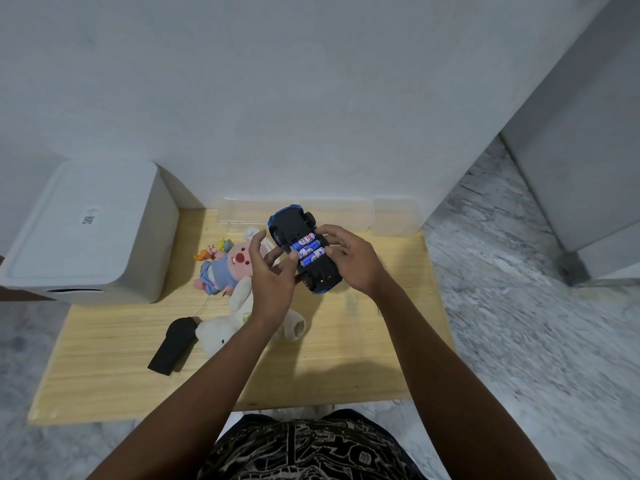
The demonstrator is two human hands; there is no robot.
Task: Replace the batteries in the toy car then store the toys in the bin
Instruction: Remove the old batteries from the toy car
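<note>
Pale wood forms the low bench (346, 358), set on grey marbled floor (536, 341) against a white wall. Above its middle, the right hand (349, 259) has its grip clamped on the upturned toy car (304, 247), three blue batteries (308, 250) showing. The left hand (272, 271) hovers beside it, fingers loosely apart. Plush toys (228, 268) lie left; a clear bin (242, 216) stands far.
</note>
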